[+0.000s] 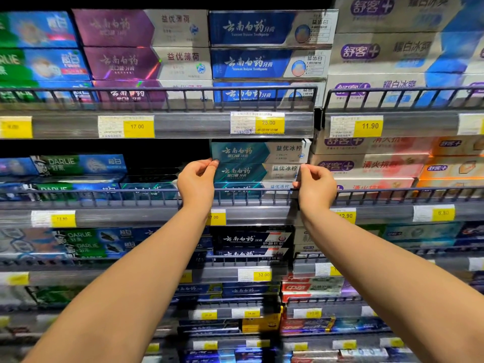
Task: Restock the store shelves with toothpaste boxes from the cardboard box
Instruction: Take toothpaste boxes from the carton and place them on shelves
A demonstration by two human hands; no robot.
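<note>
Three teal-and-white toothpaste boxes are stacked on the middle shelf behind its wire rail (248, 193). The top box (258, 151) lies under the shelf above. My left hand (197, 180) pinches the left end of the second box (255, 172), fingertips at the seam between the top two boxes. My right hand (315, 183) pinches that box's right end. The lowest box (251, 188) is half hidden by the rail. No cardboard box is in view.
A dark gap (167, 153) opens left of the teal stack, with lower teal boxes (149, 191) below it. Darlie boxes (78, 165) fill the far left, white and orange boxes (366, 163) the right. Full shelves above and below carry yellow price tags (269, 123).
</note>
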